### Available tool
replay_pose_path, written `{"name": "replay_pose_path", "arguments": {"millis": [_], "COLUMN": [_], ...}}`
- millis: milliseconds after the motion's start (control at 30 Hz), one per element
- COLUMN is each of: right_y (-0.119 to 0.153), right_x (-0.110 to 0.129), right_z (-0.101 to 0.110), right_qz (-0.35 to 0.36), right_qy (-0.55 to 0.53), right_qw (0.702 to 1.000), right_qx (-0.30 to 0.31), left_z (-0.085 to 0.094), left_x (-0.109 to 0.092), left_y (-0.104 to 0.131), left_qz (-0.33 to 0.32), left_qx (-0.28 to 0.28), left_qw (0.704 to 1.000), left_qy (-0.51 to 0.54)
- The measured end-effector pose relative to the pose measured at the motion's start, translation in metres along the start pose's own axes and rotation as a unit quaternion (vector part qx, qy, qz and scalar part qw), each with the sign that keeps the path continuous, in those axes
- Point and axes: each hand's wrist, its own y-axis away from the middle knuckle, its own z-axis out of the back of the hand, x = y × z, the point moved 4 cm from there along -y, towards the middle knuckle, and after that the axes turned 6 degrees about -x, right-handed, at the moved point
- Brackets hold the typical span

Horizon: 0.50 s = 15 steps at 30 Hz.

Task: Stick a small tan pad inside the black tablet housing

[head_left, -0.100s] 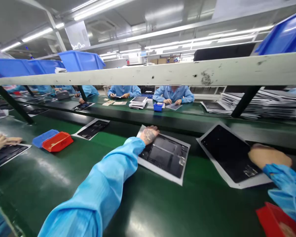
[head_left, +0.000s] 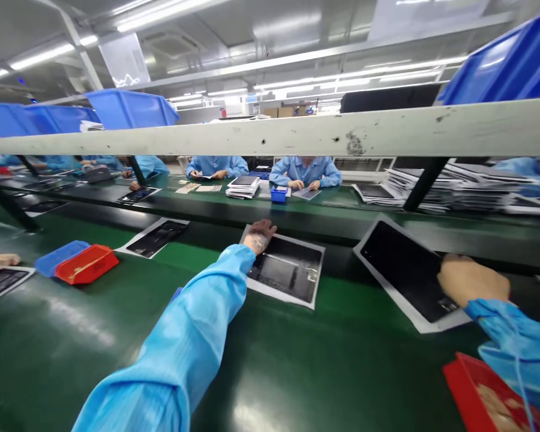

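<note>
My left hand (head_left: 260,236) reaches forward, fingers spread and lying flat at the far left corner of a black tablet-like panel (head_left: 290,273). This panel shows rectangular inner sections and lies on a white sheet (head_left: 281,295) on the green bench. To the right, my right hand (head_left: 472,281) is closed at the right edge of a second black tablet-like panel (head_left: 402,270). A white sheet (head_left: 427,327) sticks out beneath that panel, which sits at an angle. The right fingertips are hidden and slightly blurred.
A red bin (head_left: 490,393) with pale pieces stands near my right sleeve. Red (head_left: 87,264) and blue (head_left: 56,255) bins lie left, near another panel (head_left: 157,238). A white shelf beam (head_left: 270,137) crosses ahead. Co-workers in blue (head_left: 305,171) sit opposite; another person's hand (head_left: 0,262) shows far left.
The view has swung slightly right. My left hand and the panel under it have moved a little farther away. The right hand stays at its panel's edge.
</note>
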Motion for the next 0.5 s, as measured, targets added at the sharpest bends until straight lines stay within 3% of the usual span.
{"name": "replay_pose_path", "arguments": {"millis": [67,167,233,267,333,367,500], "right_y": [0.005,0.021,0.035,0.042,0.055,0.061,0.071], "right_x": [0.003,0.029,0.053,0.067,0.093,0.103,0.123], "right_z": [0.008,0.029,0.054,0.071,0.108,0.126,0.175], "right_qz": [0.017,0.060,0.085,0.121,0.189,0.221,0.266], "right_qy": [0.051,0.086,0.096,0.105,0.088,0.063,-0.037], "right_qw": [0.998,0.994,0.992,0.987,0.971,0.964,0.959], "right_qx": [0.027,0.042,0.013,-0.032,-0.118,-0.131,-0.096], "left_z": [-0.005,-0.009,-0.007,-0.005,0.003,0.007,0.022], "left_x": [0.003,-0.003,-0.010,-0.014,-0.022,-0.026,-0.053], "left_y": [-0.004,-0.002,0.002,0.004,0.009,0.012,0.036], "left_qz": [0.050,0.119,0.155,0.171,0.197,0.208,0.220], "left_qx": [-0.035,-0.064,-0.065,-0.062,-0.047,-0.036,0.056], "left_qw": [0.997,0.983,0.965,0.953,0.921,0.903,0.813], "left_qy": [0.036,0.122,0.200,0.242,0.331,0.375,0.537]}}
